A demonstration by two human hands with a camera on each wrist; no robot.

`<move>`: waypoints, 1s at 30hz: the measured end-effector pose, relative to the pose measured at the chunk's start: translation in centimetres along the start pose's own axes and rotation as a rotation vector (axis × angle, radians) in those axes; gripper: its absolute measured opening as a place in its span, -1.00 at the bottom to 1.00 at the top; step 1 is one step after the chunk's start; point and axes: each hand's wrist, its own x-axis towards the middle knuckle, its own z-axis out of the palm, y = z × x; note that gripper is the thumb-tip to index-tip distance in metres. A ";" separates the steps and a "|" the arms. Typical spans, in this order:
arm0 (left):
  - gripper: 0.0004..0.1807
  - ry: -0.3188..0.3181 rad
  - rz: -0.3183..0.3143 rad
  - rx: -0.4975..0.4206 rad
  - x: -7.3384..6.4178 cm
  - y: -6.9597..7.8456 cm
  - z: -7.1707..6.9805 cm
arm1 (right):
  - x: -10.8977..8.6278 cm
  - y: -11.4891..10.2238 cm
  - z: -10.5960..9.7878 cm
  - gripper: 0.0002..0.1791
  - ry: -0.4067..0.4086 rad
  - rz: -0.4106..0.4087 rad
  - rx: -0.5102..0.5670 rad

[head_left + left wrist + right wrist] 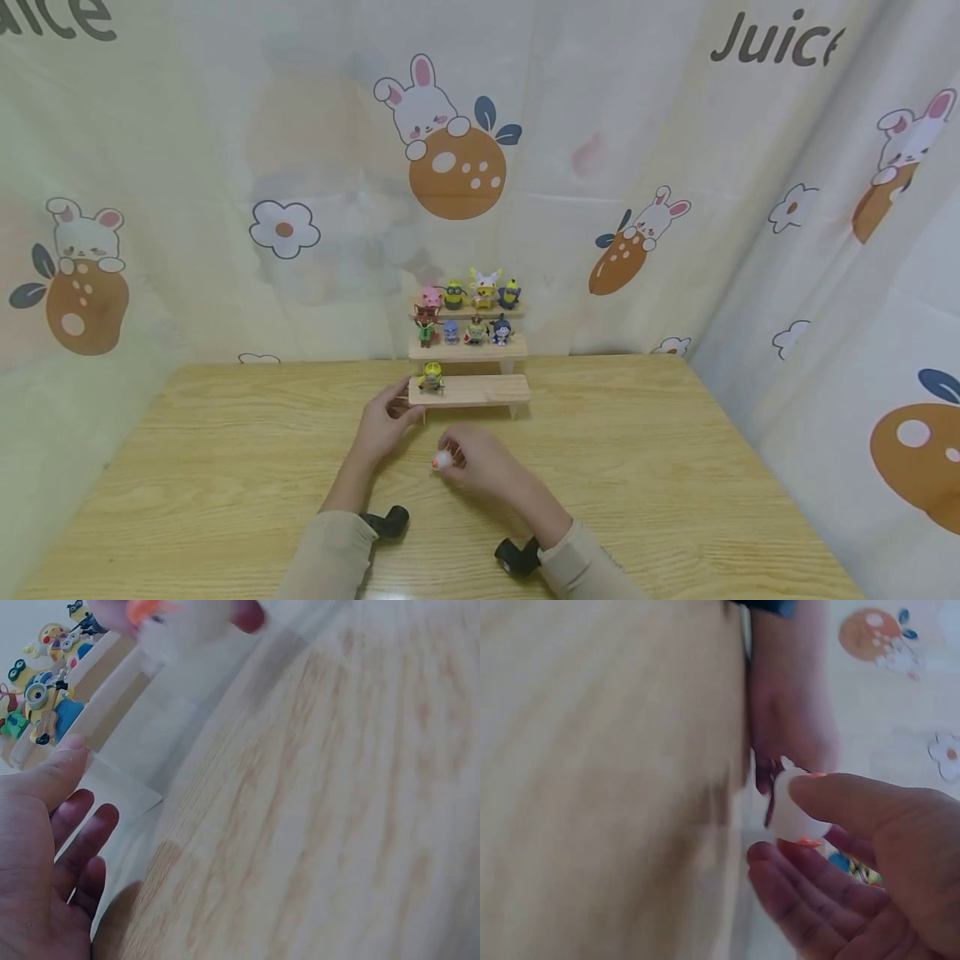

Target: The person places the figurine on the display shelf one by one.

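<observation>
A three-step wooden display stand (480, 389) stands near the back of the table. My left hand (384, 419) grips the left end of its lowest step, with the thumb at the front and the fingers at the side; in the left wrist view the thumb (64, 769) lies at the step's edge. In front of the stand my right hand (480, 458) pinches a small white figurine (793, 806) with orange parts between thumb and fingers. A yellow minion figurine (431, 377) with a small guitar stands at the left of the lowest step.
Several small figurines stand on the middle step (468, 352) and the top step (457, 312). The wood-grain table (645, 467) reaches back to a printed curtain (337, 292), which also hangs at both sides. Black wrist-worn devices sit by both cuffs.
</observation>
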 end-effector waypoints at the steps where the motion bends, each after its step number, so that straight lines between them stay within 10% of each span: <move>1: -0.28 0.000 0.000 0.003 0.0 0.0 0.0 | 0.1 0.2 -0.4 -0.78 0.019 0.006 0.027; 30: -0.27 -0.012 -0.016 0.031 0.0 -0.1 0.0 | 0.7 2.4 -3.3 -0.63 0.393 0.095 0.393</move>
